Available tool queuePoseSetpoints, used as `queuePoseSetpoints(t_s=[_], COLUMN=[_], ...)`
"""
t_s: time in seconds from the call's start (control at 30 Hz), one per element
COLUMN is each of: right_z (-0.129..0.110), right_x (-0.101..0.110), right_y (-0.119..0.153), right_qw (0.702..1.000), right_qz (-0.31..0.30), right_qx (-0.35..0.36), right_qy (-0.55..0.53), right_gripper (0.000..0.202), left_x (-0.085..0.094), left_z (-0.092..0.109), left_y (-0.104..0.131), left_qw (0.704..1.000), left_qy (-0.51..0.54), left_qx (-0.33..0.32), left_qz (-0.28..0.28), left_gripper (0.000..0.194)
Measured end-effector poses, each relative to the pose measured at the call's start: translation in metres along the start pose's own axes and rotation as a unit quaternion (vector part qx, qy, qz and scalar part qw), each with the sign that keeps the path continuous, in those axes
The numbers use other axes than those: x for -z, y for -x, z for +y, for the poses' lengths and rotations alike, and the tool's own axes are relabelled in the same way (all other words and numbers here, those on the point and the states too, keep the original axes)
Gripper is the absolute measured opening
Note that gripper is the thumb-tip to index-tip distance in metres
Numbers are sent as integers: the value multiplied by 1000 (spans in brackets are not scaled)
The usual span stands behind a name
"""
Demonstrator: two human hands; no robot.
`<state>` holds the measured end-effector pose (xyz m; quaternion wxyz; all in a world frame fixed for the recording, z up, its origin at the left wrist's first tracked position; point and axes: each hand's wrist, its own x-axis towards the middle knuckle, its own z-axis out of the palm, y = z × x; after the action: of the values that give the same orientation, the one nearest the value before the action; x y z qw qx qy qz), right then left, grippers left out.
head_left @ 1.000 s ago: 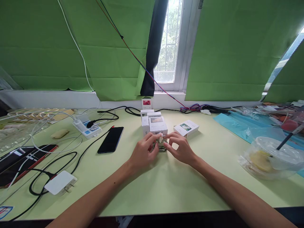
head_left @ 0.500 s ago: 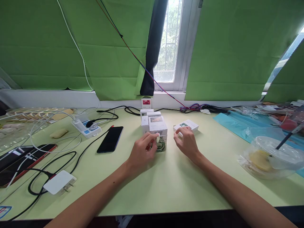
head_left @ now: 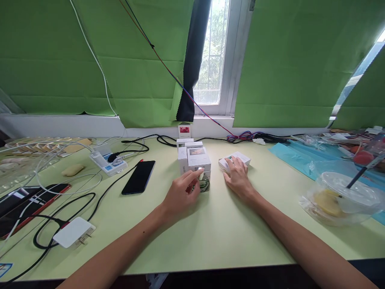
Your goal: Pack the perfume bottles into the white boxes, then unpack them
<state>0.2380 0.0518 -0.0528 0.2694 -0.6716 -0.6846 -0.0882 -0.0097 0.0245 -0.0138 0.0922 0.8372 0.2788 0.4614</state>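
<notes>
My left hand [head_left: 182,189] is closed in a pinch around a coiled green strip [head_left: 205,184], with a small whitish piece showing at the fingertips. The coil stands against the front of a cluster of white boxes [head_left: 199,157] with small printed pictures, partly hidden by my fingers. On the right, my right hand [head_left: 239,176] lies with its fingers stretched over a flat white box [head_left: 244,157], touching its top. The thumb is apart from the fingers, near the box's front edge.
A black phone [head_left: 138,177] lies left of the boxes. Farther left are a power strip [head_left: 110,162], a white charger [head_left: 74,232] and looping cables. A lidded plastic cup [head_left: 345,196] in a bag stands right, near blue sheeting [head_left: 296,158]. A small picture box [head_left: 184,131] stands at the back.
My right hand has moved forward from beside the flat white box, and its fingers have stretched out onto the top. My left hand stays at the green coil.
</notes>
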Motion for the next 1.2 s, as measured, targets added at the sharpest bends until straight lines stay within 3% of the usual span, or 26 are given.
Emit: queuePoseSetpoints(t_s=[0.33, 0.8, 1.2], right_z=[4, -4, -4], right_x=[-1, 15, 12], right_y=[0, -2, -1], right_qw=[1000, 995, 994], right_qz=[-12, -73, -74], right_qx=[-7, -36, -47], right_qy=[19, 51, 61], right_gripper=[49, 48, 50], left_x=[1, 2, 0], left_z=[4, 3, 2], left_y=[2, -1, 0], left_qw=[1000, 997, 999], left_qy=[11, -33, -22], left_qx=[6, -40, -2], left_qz=[-22, 49, 45], left_gripper=[41, 30, 31])
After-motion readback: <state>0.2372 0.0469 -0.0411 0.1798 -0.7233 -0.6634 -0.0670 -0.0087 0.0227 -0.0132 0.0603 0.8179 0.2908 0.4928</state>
